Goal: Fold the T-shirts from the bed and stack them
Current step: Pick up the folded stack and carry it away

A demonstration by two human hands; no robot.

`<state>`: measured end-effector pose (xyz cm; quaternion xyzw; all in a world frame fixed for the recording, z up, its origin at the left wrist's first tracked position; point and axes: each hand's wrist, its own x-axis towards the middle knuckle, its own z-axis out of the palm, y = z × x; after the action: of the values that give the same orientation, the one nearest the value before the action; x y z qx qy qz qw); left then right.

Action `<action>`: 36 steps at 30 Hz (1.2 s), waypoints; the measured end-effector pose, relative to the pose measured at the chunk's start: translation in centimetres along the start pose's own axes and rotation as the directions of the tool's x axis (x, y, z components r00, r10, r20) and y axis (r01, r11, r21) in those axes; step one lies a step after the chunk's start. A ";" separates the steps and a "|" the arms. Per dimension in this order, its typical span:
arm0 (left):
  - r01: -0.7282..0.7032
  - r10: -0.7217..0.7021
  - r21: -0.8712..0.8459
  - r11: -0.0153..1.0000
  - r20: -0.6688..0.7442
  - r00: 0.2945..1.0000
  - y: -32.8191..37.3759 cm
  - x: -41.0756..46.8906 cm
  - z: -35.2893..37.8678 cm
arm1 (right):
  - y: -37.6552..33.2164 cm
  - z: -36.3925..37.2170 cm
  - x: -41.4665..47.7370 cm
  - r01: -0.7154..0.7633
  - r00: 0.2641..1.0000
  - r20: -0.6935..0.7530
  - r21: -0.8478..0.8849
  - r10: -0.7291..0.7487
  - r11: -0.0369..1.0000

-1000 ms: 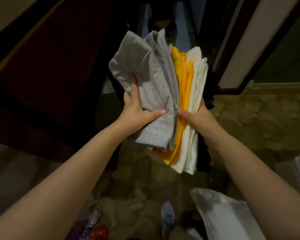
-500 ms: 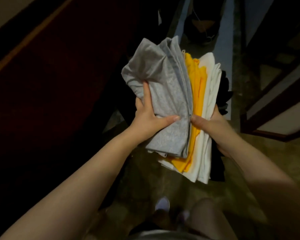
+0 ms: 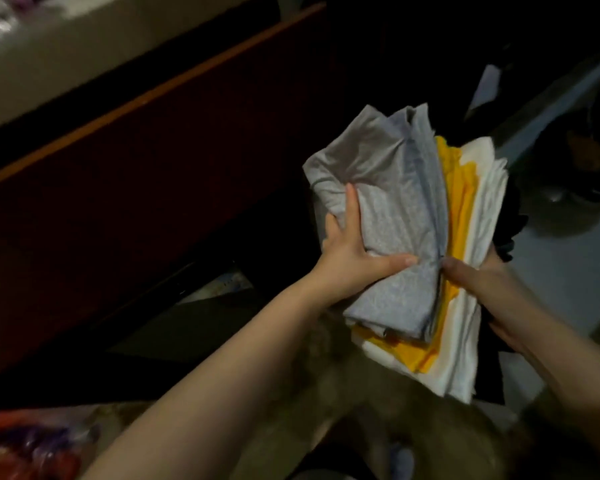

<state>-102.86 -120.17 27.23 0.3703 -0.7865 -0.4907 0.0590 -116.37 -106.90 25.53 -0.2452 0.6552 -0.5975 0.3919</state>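
Two hands clamped the stack of folded T-shirts edge-on betw. them, mid-air over the floor, w/ the bed well off to the left. The left hand gripped the grey side, thumb across it, fingers up its left edge. The right hand gripped the black side, thumb on the near edge, fingers hidden behind. The long axis ran away from the person, layers fanned grey-yellow-white-black, left to right. Setting it down flat would prob. need tipping it grey side up.
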 end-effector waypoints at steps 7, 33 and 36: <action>0.117 -0.128 -0.072 0.991 -0.181 0.975 5.3 9.3 4.1 | -2.3 -8.1 12.3 0.006 0.965 0.260 -0.069 0.013 0.998; 0.363 -0.433 -0.258 0.895 -0.696 0.572 30.0 42.7 21.4 | -14.2 -37.5 50.7 0.104 0.541 0.834 -0.196 0.110 0.975; 0.353 -0.411 -0.238 0.905 -0.700 0.584 31.6 47.4 21.8 | -15.2 -39.8 54.6 0.111 0.572 0.812 -0.216 0.115 0.970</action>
<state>-163.44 -126.97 29.00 0.6935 -0.5782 -0.3286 0.2770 -181.91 -129.00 27.45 -0.5388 0.4672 -0.3306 0.6181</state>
